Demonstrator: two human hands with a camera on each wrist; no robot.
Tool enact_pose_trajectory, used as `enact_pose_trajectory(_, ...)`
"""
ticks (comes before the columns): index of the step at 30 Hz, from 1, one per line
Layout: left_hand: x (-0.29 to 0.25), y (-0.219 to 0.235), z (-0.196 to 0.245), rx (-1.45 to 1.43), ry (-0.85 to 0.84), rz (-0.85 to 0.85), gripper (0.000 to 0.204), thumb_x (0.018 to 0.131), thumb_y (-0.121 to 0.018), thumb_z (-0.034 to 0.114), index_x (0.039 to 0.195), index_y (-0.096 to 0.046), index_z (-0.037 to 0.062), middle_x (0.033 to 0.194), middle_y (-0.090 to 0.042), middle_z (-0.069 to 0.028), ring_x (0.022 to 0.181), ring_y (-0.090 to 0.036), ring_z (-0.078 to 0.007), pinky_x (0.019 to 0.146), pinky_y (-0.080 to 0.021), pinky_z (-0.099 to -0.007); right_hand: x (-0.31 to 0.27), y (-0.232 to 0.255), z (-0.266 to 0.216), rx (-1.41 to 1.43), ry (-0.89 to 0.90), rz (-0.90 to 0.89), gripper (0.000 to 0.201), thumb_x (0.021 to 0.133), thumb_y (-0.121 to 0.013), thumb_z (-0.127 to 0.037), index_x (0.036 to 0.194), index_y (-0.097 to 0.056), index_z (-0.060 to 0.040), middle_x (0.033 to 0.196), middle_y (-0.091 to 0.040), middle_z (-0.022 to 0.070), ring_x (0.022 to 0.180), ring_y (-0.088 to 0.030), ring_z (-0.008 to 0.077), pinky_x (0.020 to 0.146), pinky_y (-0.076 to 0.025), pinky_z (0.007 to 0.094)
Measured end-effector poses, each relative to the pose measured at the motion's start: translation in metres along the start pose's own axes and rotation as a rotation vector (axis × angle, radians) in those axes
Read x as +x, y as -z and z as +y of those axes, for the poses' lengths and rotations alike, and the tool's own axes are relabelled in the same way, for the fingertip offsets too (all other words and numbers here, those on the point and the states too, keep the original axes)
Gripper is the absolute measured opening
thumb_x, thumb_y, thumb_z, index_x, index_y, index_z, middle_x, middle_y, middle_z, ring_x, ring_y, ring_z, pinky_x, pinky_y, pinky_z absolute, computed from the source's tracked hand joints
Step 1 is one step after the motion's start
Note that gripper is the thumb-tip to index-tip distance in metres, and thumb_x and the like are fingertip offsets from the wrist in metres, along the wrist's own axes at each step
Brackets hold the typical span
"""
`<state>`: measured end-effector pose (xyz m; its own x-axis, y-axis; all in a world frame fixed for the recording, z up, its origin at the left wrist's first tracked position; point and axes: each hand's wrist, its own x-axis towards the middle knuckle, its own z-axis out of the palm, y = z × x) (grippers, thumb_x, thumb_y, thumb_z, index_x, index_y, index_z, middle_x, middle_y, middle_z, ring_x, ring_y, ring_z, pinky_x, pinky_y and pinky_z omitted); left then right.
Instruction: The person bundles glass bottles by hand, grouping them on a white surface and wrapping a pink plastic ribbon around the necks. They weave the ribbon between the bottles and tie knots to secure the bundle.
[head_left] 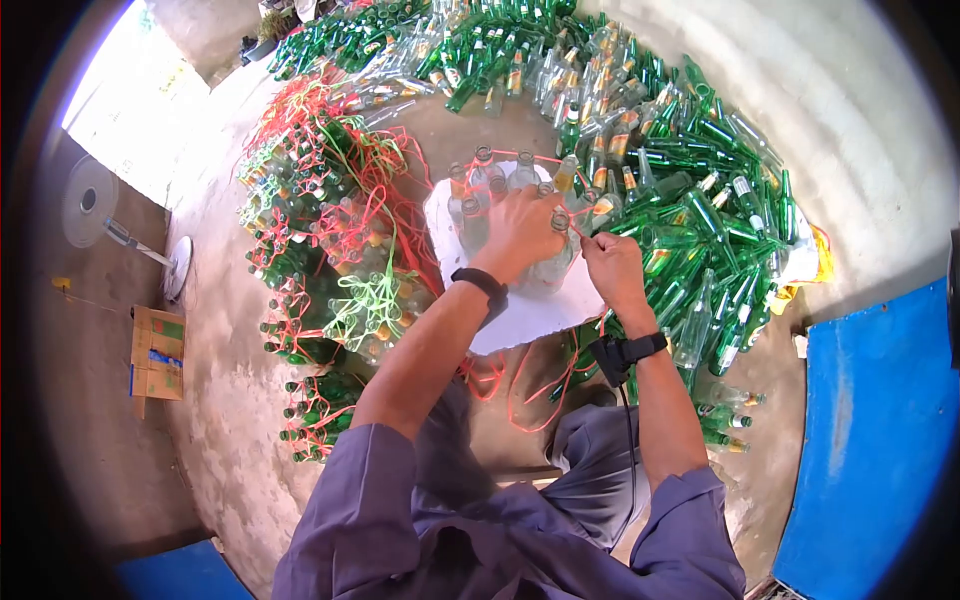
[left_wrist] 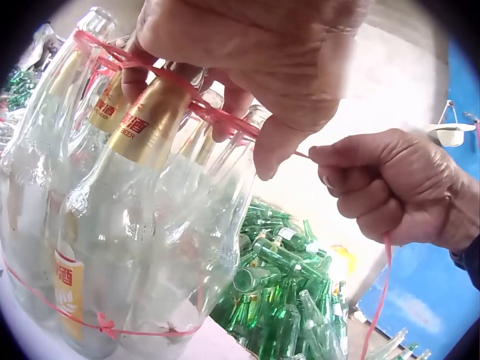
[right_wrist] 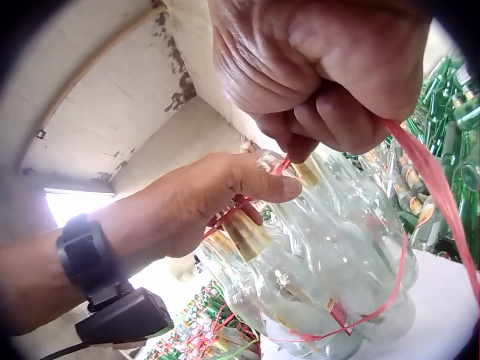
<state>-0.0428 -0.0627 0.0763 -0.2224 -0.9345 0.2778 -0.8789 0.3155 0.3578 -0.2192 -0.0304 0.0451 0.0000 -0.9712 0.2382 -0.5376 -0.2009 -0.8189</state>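
Observation:
Clear glass bottles (left_wrist: 112,195), some with gold foil necks, stand bundled on a white board (head_left: 500,325). A red string (left_wrist: 169,75) runs around their necks, and another circles them lower down. My left hand (head_left: 525,230) grips among the necks, its fingers curled down between them and its thumb by the string in the left wrist view. At the bundle's right side, my right hand (head_left: 615,270) pinches the string's end in a closed fist, the string pulled taut toward the bundle; a loose length (right_wrist: 431,169) hangs from the fist. Some left fingertips are hidden behind necks.
Tied green and clear bottles (head_left: 310,250) with tangled red and green string lie left of the board. Heaped loose green bottles (head_left: 700,230) spread to the right and behind. A blue panel (head_left: 870,420) stands far right, a cardboard box (head_left: 158,355) far left.

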Motion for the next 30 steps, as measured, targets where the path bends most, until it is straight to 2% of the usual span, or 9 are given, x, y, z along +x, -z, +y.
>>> enact_pose_trajectory(3, -0.001, -0.002, 0.0, -0.004, -0.001, 0.01, 0.056, 0.067, -0.078, 0.029, 0.122, -0.069, 0.0192, 0.107, -0.064, -0.0111, 0.105, -0.063, -0.0338, 0.086, -0.052, -0.0452, 0.0, 0.007, -0.009, -0.041, 0.067, 0.036, 0.026, 0.087, -0.066, -0.014, 0.07, -0.062, 0.0048, 0.054, -0.051, 0.0148, 0.047, -0.044, 0.0167, 0.048, -0.037, 0.0348)
enact_pose_trajectory(5, 0.0, -0.003, -0.001, -0.003, -0.007, 0.018, 0.056, 0.067, -0.077, 0.029, 0.122, -0.069, 0.0193, 0.108, -0.064, -0.0111, 0.105, -0.062, -0.0339, 0.087, -0.052, -0.0453, 0.004, 0.015, -0.014, -0.075, 0.119, -0.021, 0.02, 0.082, -0.066, -0.012, 0.07, -0.059, 0.003, 0.064, -0.054, 0.0244, 0.053, -0.051, 0.0382, 0.054, -0.043, 0.0425)
enact_pose_trajectory(10, 0.0, -0.007, -0.004, -0.005, -0.049, 0.075, 0.056, 0.066, -0.079, 0.029, 0.12, -0.07, 0.0192, 0.104, -0.064, -0.0125, 0.102, -0.063, -0.0338, 0.087, -0.051, -0.0458, 0.04, 0.036, -0.016, -0.262, 0.334, -0.057, 0.014, 0.084, -0.063, -0.008, 0.075, -0.058, 0.002, 0.066, -0.055, 0.0201, 0.055, -0.053, 0.035, 0.054, -0.044, 0.0402)
enact_pose_trajectory(12, 0.0, -0.007, -0.006, -0.022, -0.059, 0.075, 0.056, 0.066, -0.079, 0.029, 0.12, -0.07, 0.0189, 0.102, -0.064, -0.0125, 0.101, -0.063, -0.0334, 0.086, -0.051, -0.0458, 0.06, 0.04, -0.025, -0.411, 0.546, -0.02, 0.015, 0.086, -0.062, -0.011, 0.075, -0.059, -0.0003, 0.071, -0.059, 0.0192, 0.065, -0.06, 0.0368, 0.06, -0.048, 0.0449)
enact_pose_trajectory(17, 0.001, -0.01, -0.009, -0.032, -0.081, 0.083, 0.056, 0.065, -0.08, 0.03, 0.118, -0.07, 0.0175, 0.097, -0.063, -0.012, 0.097, -0.064, -0.0326, 0.085, -0.051, -0.0455, 0.105, 0.03, -0.015, -0.539, 0.567, -0.091, 0.014, 0.085, -0.064, -0.016, 0.078, -0.067, -0.0041, 0.073, -0.063, 0.017, 0.072, -0.064, 0.0381, 0.066, -0.05, 0.0482)
enact_pose_trajectory(20, 0.003, -0.012, -0.011, -0.049, -0.081, 0.095, 0.057, 0.063, -0.081, 0.031, 0.117, -0.071, 0.0165, 0.098, -0.063, -0.0122, 0.097, -0.064, -0.0329, 0.084, -0.052, -0.0452, 0.118, 0.026, -0.003, -0.455, 0.434, -0.133, 0.014, 0.081, -0.068, -0.017, 0.078, -0.071, -0.0044, 0.073, -0.066, 0.0162, 0.072, -0.065, 0.0359, 0.066, -0.051, 0.0452)
enact_pose_trajectory(22, 0.005, -0.013, -0.011, -0.062, -0.092, 0.116, 0.057, 0.062, -0.081, 0.03, 0.116, -0.071, 0.0158, 0.097, -0.063, -0.0123, 0.096, -0.064, -0.0332, 0.083, -0.052, -0.0452, 0.125, 0.026, 0.0, -0.25, 0.14, -0.218, 0.014, 0.078, -0.071, -0.019, 0.081, -0.075, -0.0057, 0.072, -0.068, 0.0149, 0.07, -0.067, 0.0298, 0.064, -0.051, 0.0401)
enact_pose_trajectory(26, 0.004, -0.007, -0.009, -0.097, -0.094, 0.086, 0.055, 0.063, -0.08, 0.028, 0.117, -0.071, 0.0155, 0.097, -0.062, -0.0126, 0.097, -0.064, -0.0334, 0.084, -0.052, -0.0452, 0.135, 0.016, 0.035, -0.125, 0.072, -0.272, 0.017, 0.078, -0.072, -0.019, 0.085, -0.076, -0.0048, 0.069, -0.067, 0.0145, 0.063, -0.063, 0.0227, 0.061, -0.047, 0.036)
enact_pose_trajectory(30, 0.001, -0.008, -0.01, -0.083, -0.099, 0.113, 0.054, 0.064, -0.08, 0.028, 0.116, -0.071, 0.0152, 0.098, -0.062, -0.0125, 0.098, -0.063, -0.0334, 0.083, -0.052, -0.0456, 0.12, -0.002, 0.053, 0.129, -0.059, -0.235, 0.017, 0.085, -0.068, -0.015, 0.089, -0.076, -0.0016, 0.064, -0.062, 0.004, 0.054, -0.051, 0.013, 0.054, -0.04, 0.0314)
